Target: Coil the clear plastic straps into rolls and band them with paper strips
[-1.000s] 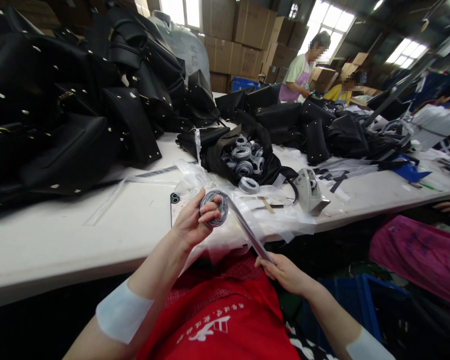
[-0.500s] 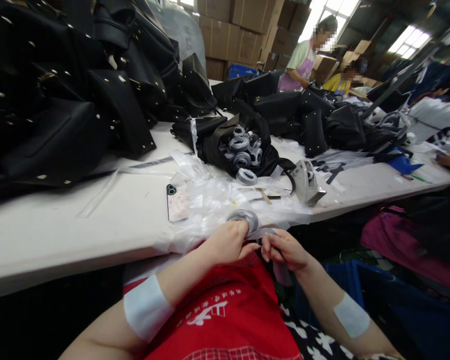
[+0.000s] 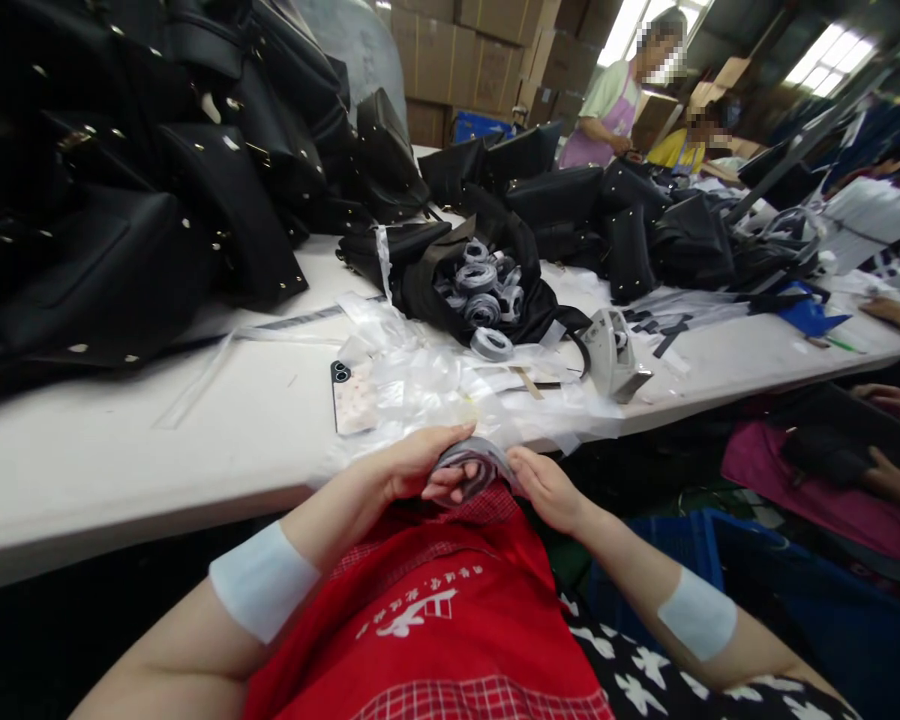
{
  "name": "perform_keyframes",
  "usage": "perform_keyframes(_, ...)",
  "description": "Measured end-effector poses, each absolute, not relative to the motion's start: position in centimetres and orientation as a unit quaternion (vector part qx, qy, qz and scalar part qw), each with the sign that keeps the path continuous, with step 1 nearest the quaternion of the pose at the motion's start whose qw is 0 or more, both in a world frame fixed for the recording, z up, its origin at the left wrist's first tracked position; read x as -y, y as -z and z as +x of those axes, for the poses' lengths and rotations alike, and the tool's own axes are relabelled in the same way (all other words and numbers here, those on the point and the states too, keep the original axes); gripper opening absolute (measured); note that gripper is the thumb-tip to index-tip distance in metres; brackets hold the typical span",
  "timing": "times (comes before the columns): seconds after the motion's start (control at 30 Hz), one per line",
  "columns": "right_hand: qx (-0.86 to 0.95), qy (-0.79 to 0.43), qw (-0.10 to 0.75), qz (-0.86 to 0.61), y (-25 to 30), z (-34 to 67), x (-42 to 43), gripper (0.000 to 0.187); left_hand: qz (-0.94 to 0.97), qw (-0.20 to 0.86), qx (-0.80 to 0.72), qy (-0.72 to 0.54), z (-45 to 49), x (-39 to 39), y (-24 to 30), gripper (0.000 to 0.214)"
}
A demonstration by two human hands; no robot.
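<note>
Just off the table's front edge, my left hand is closed around a grey coiled strap, its fingertips inside the coil. My right hand pinches the strap at the coil's right side. Crumpled clear plastic lies on the table just beyond my hands. Farther back, a black bag lies with its mouth toward me, filled with several similar grey coils. One more grey coil rests on the table in front of that bag.
A phone lies on the white table left of the plastic. To the right stands a grey tape dispenser. Black bags are piled high at left. Co-workers are at the back; another person's hands show at right.
My left hand has turned and shifted left, so the coil now faces me with fingers inside it. My right hand has risen slightly to the coil's edge.
</note>
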State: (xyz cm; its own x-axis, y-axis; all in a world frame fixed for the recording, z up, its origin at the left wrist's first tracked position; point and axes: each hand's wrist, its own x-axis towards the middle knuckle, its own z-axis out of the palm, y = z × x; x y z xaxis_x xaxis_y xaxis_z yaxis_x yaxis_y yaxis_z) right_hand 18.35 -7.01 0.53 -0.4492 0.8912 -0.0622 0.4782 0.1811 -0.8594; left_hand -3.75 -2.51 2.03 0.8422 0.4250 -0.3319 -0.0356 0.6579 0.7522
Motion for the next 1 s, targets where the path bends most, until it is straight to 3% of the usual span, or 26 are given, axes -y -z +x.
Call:
perform_keyframes(0.13,0.645,-0.525,0.397,-0.388,-0.1,13.6,7.8,0.063,0.203,0.913,-0.195,-0.295,-2.6,2.6,-3.0,0.064)
perform_keyframes(0.27,0.539,-0.561,0.457,-0.431,0.3,11.0,7.7,0.055,0.112,0.893,-0.170,-0.401,-1.8,3.0,-3.5,0.061)
perform_keyframes(0.37,0.521,-0.577,0.433,-0.456,0.8,11.7,7.5,0.049,0.129,0.877,-0.198,-0.418,-2.0,3.4,-2.4,0.053)
perform_keyframes(0.47,0.604,-0.508,0.400,-0.467,0.1,13.8,7.4,0.043,0.241,0.792,-0.311,-0.466,-2.9,3.7,-1.2,0.044)
perform_keyframes(0.57,0.718,-0.496,0.218,-0.437,-1.6,16.0,7.2,0.037,0.446,0.639,-0.410,-0.474,-4.1,4.2,-0.6,0.038)
perform_keyframes(0.67,0.756,-0.520,0.064,-0.393,-3.1,17.2,6.8,0.033,0.645,0.563,-0.387,-0.343,-4.5,5.0,-0.4,0.037)
perform_keyframes(0.77,0.758,-0.515,0.074,-0.393,-3.1,17.3,6.7,0.033,0.711,0.522,-0.361,-0.302,-3.9,5.7,-0.1,0.027)
perform_keyframes(1.0,0.735,-0.447,0.203,-0.467,0.2,15.3,8.1,0.038,0.555,0.482,-0.485,-0.474,-2.7,6.3,1.6,0.028)
